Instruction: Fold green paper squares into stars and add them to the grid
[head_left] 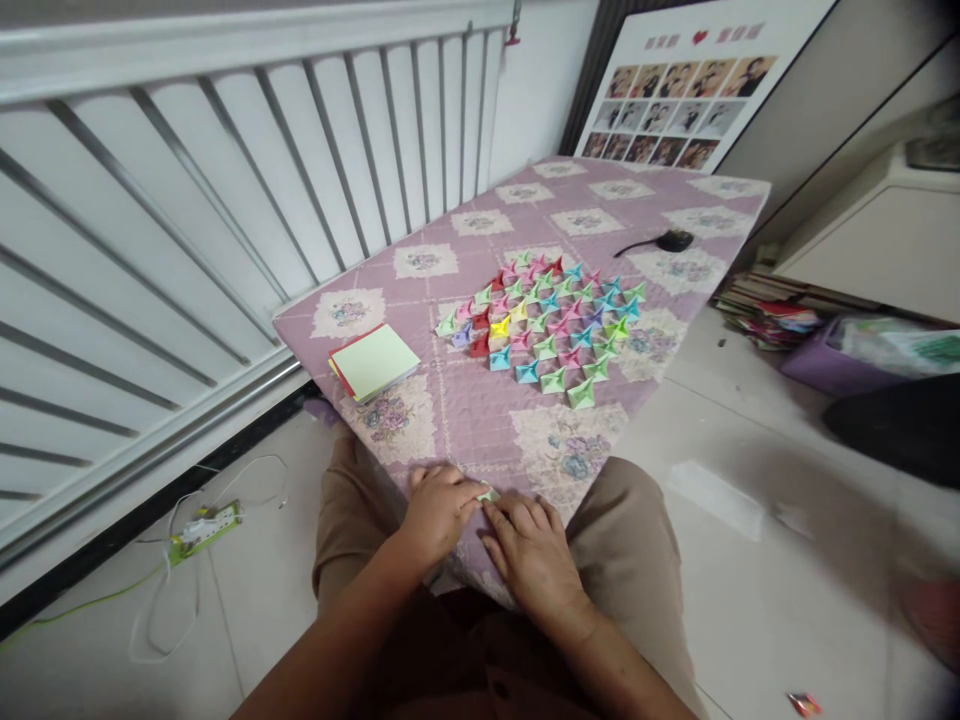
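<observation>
Dark cloth of the person's top (pixel 480 670) and two bare forearms (pixel 341 610) lie nearest the camera, reaching forward between the brown trousers (pixel 630 540) to the near corner of the cloth-covered desk (pixel 461 420). At that corner, the small green paper (pixel 488 494) lies between the left hand (pixel 437 512) and the right hand (pixel 531 545), touched by the fingertips of both. Fingers are bent and close to the cloth; whether either hand pinches the paper or just presses it down, I cannot tell. Both are equally near it, the left at its left side, the right at its right and near side. Most of it is covered, so its long axis cannot be made out.

Forward and left, nearer the left hand, sits a stack of square paper sheets (pixel 376 362). Straight ahead and slightly right, well apart from the hands, rows of colourful folded papers (pixel 546 348) stand close together.
</observation>
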